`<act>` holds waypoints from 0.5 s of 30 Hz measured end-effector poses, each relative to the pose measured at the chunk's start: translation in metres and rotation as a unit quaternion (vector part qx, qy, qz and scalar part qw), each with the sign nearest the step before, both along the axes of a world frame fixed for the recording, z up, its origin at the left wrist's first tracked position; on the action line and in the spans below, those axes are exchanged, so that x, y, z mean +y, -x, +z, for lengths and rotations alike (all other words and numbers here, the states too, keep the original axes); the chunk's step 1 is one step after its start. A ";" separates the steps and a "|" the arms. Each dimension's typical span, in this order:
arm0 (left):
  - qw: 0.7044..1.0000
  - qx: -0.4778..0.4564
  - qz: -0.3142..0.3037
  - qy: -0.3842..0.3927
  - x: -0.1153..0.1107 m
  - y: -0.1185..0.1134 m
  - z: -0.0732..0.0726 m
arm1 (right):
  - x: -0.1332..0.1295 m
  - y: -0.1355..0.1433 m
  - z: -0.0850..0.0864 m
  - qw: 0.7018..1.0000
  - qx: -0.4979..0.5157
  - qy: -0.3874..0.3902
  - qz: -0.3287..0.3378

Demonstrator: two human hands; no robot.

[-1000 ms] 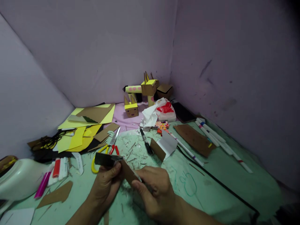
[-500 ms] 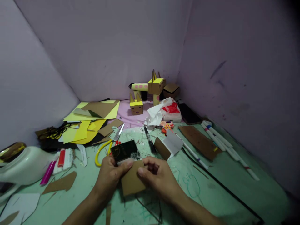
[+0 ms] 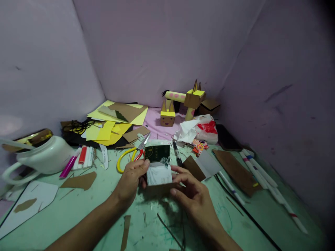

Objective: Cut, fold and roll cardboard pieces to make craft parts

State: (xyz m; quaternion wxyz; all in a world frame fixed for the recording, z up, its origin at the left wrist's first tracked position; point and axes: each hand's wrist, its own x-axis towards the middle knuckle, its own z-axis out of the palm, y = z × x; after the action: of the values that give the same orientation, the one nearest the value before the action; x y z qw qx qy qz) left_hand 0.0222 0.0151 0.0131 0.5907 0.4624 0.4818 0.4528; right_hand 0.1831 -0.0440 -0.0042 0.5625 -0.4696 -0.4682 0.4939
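I have the left hand (image 3: 133,176) pinching one edge of the folded card (image 3: 159,175), thumb on its face, some fingers hidden behind. The right hand (image 3: 192,191) is half curled in a looser hold, thumb and fingers about the brown flap on its own side. The card sits between the two, raised over the tabletop (image 3: 78,205): dark printed panel farthest off, whitish panel in the middle, brown flap nearest me.

I judge this piece partway along — its panels are creased and stand at angles, but it lies open, with no sides joined into a box. One small box head (image 3: 167,119), well beyond the hands, looks complete: a drawn face and two ears.

Counting outward, I have one card in hand and one other folded piece (image 3: 195,167) just past the right hand. Beyond the hands, one black marker (image 3: 177,153) and scissors (image 3: 143,142); their yellow and red handles overlap, so I can't swear to a single pair. To the right lies one brown cardboard sheet (image 3: 232,167), then several white paper tubes (image 3: 261,170) — too bunched to count. Left of the left hand stands one white jug (image 3: 51,158).
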 end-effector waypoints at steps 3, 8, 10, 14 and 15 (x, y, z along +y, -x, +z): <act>0.999 0.027 0.035 -0.016 0.001 0.000 -0.001 | -0.003 -0.006 0.003 0.994 -0.075 -0.075 0.016; 0.990 0.094 0.083 -0.065 -0.003 0.001 0.000 | -0.005 -0.006 0.002 0.946 -0.198 -0.218 0.134; 0.983 0.122 0.106 -0.087 -0.005 0.000 -0.001 | -0.004 -0.002 -0.002 0.919 -0.247 -0.248 0.184; 0.969 0.170 0.134 -0.119 -0.006 -0.004 -0.007 | -0.004 0.004 -0.008 0.859 -0.307 -0.349 0.214; 0.967 0.178 0.132 -0.127 -0.007 -0.005 -0.008 | -0.004 0.004 -0.007 0.866 -0.285 -0.362 0.197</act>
State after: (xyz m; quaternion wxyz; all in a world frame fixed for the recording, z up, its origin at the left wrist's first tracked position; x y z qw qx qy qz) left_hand 0.0274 0.0085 0.0055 0.3663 0.5391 0.5747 0.4948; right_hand 0.1791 -0.0477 -0.0116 0.4264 -0.2515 -0.8365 0.2352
